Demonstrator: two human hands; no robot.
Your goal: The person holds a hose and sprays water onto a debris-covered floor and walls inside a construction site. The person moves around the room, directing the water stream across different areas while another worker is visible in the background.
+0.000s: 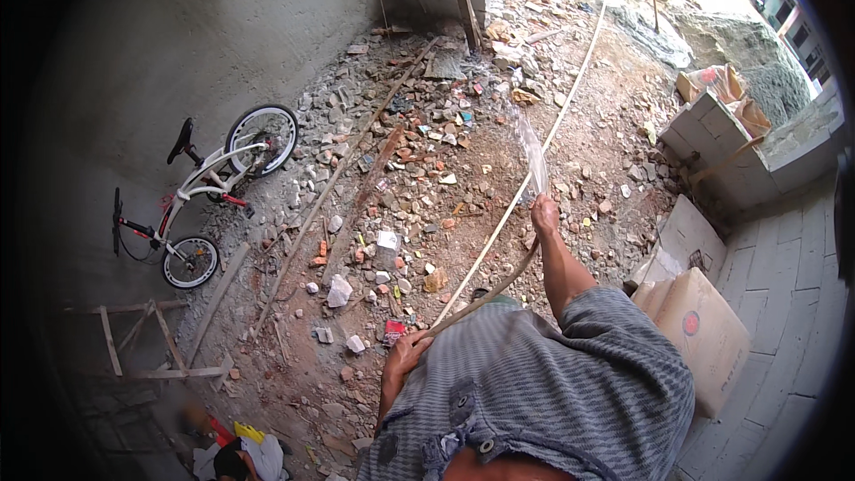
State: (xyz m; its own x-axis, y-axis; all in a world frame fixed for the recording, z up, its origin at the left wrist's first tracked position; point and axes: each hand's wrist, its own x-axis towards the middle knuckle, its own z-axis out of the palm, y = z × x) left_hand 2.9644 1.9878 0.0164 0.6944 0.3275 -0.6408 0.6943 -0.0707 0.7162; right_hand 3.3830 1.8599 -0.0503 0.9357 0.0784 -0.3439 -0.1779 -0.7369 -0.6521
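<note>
Hose (500, 288) slants across my front. My right grip (545, 214) is closed around its end, water (534, 162) streaming out over the rubble (426, 180); my left grip (407, 356) is curled round it farther back, beside my shirt (543, 383).

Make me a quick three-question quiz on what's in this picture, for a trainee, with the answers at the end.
1. Multiple choice: which hand is at the end of the hose where water comes out?
a) left
b) right
c) neither

2. True or false: the bicycle on the person's left has a black saddle.

3. Fill in the blank: the ground is strewn with ____.

Key:
1. b, the right hand.
2. True.
3. Rubble.
</note>
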